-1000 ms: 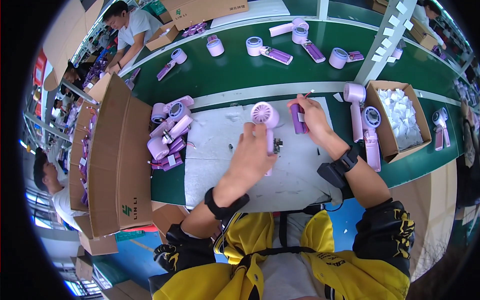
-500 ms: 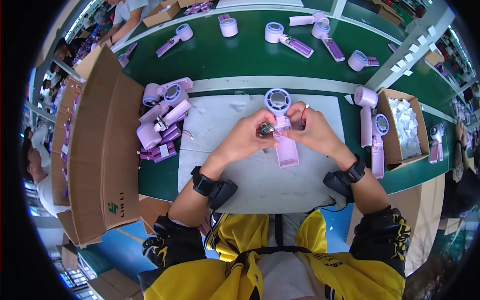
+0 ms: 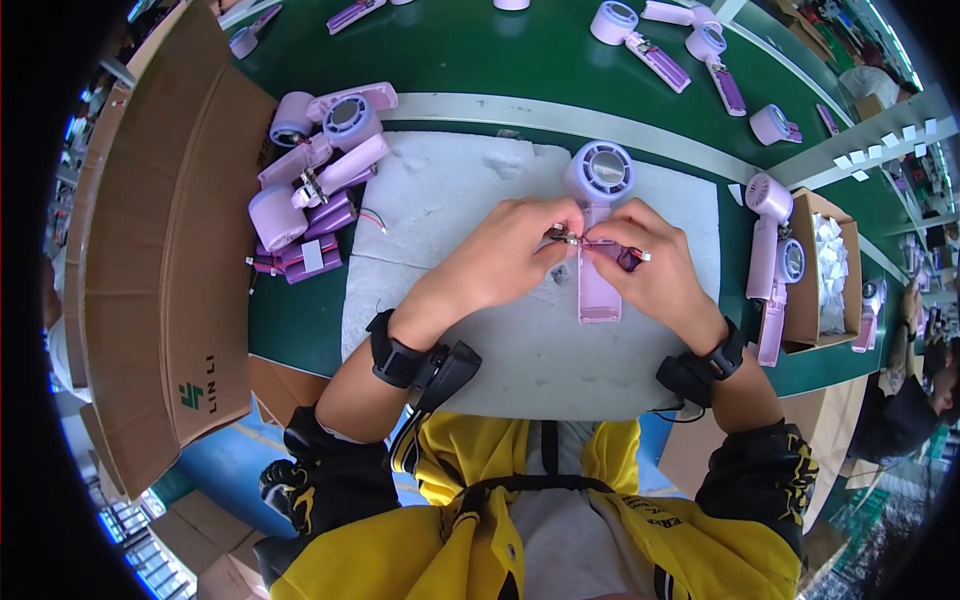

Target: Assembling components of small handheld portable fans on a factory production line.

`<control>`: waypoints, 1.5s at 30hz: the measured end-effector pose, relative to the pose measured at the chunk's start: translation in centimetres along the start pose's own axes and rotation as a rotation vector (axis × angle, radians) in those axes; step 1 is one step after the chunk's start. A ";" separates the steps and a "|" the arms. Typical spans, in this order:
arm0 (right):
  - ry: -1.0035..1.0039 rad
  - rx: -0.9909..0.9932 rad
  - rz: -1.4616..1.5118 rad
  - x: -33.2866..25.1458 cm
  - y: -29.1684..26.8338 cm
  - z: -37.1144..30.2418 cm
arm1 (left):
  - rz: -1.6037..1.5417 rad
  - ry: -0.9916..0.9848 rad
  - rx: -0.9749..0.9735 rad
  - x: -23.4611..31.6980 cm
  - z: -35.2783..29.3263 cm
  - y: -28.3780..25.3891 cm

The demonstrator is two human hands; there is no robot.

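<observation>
A pink handheld fan (image 3: 606, 172) lies on the grey mat, round head away from me and open handle shell (image 3: 600, 298) toward me. Above the handle's upper part, my left hand (image 3: 515, 250) pinches a small circuit board (image 3: 562, 235). Close beside it, my right hand (image 3: 652, 255) is closed on thin red wires; a small white plug (image 3: 645, 256) sticks out by its fingers. The fingertips of both hands nearly meet at the wires, and they hide part of the handle and the wire ends. A dark piece shows under the right fingers, too covered to name.
Stacked fan parts (image 3: 330, 170) and purple battery pieces (image 3: 310, 258) lie left of the mat (image 3: 450, 370), beside a tall cardboard box (image 3: 200, 260). At right, more fans (image 3: 768, 200) stand near a carton of white pieces (image 3: 800, 320). Several fans (image 3: 660, 60) rest beyond the rail.
My view has shifted, so the bench sits differently. The two hands have come closer together over the handle, and the red wire with its plug has swung from upright to lying sideways.
</observation>
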State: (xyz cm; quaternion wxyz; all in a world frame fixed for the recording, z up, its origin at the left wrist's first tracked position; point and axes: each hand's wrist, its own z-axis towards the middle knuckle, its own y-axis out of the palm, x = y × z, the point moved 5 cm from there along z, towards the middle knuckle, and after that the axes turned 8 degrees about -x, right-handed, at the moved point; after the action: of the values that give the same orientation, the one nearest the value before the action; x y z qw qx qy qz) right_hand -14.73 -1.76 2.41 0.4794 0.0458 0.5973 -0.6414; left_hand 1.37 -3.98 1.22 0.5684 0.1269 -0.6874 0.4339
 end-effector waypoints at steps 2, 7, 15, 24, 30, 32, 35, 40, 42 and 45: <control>-0.017 0.027 -0.010 -0.2 -0.1 -0.1 | 0.011 0.073 0.027 0.0 0.1 0.1; 0.028 0.045 0.024 -0.4 -0.4 -0.1 | 0.005 0.061 0.006 0.1 0.1 0.1; 0.058 0.010 -0.029 -0.3 -0.3 0.0 | 0.001 0.053 -0.002 0.1 0.1 0.1; 0.084 -0.025 0.079 -0.3 -0.2 0.0 | -0.059 0.066 0.012 0.1 0.2 0.1; 0.095 -0.050 0.085 -0.1 -0.2 -0.1 | -0.055 -0.025 -0.055 1.0 0.1 -0.1; 0.096 -0.052 0.067 -0.1 -0.2 0.0 | -0.010 0.041 -0.019 0.7 0.0 -0.1; 0.079 -0.035 0.049 -0.3 0.0 0.0 | 0.079 0.173 0.055 0.7 -0.3 -0.4; 0.057 -0.025 0.012 -0.2 -0.1 0.0 | 0.062 -0.017 -0.037 0.9 -0.1 -0.3; 0.048 -0.041 -0.020 -0.3 0.1 0.0 | 0.061 0.080 -0.038 1.6 -0.1 0.0; 0.033 -0.071 -0.072 -0.7 0.1 0.0 | 0.003 0.084 0.026 1.2 0.0 0.5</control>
State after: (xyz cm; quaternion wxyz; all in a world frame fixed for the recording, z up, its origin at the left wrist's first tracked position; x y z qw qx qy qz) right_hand -14.28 -1.32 2.80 0.4474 0.0177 0.6289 -0.6357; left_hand 0.66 -3.32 2.10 0.5944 0.1150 -0.6576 0.4484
